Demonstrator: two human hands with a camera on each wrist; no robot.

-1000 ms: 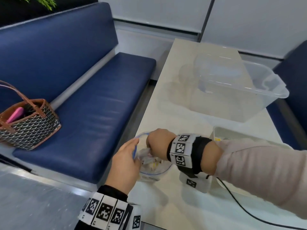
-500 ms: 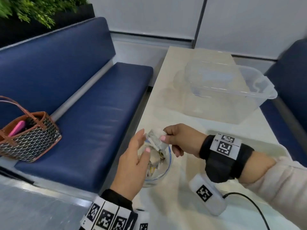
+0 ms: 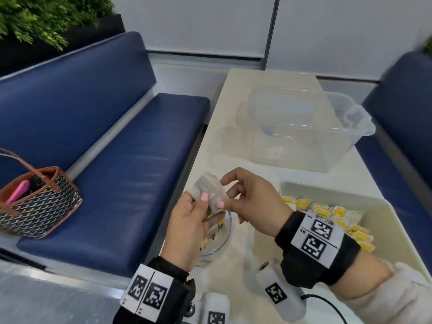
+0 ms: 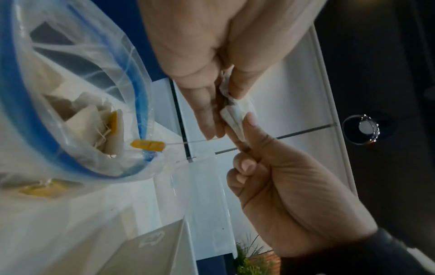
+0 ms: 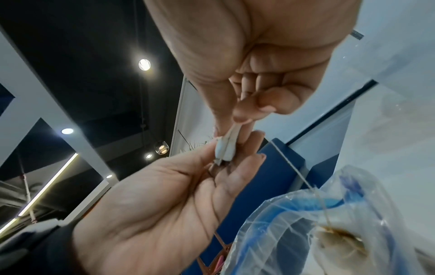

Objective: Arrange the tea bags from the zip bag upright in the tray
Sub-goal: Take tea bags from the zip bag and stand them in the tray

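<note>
A pale tea bag point(image 3: 209, 192) is held above the table's left edge, pinched from both sides by my left hand point(image 3: 198, 195) and my right hand point(image 3: 222, 192). In the left wrist view the tea bag point(image 4: 237, 113) trails a string to its yellow tag point(image 4: 147, 145) at the mouth of the zip bag point(image 4: 70, 93). That clear, blue-sealed zip bag point(image 3: 217, 239) stands open under my left hand with more tea bags inside. The cream tray point(image 3: 385, 206) at the right holds several yellow-tagged tea bags point(image 3: 327, 213) in rows. The right wrist view shows the tea bag point(image 5: 226, 148) between both thumbs.
A large clear plastic bin point(image 3: 304, 127) sits on the table point(image 3: 233, 101) beyond the tray. Blue benches flank the table; a patterned handbag point(image 3: 35, 199) rests on the left bench. A cable runs from my right wrist device across the near table edge.
My right hand drew a tea bag out of the zip bag and lifted it. My left hand left the bag's mouth and took hold of the tea bag too. The tray came into view.
</note>
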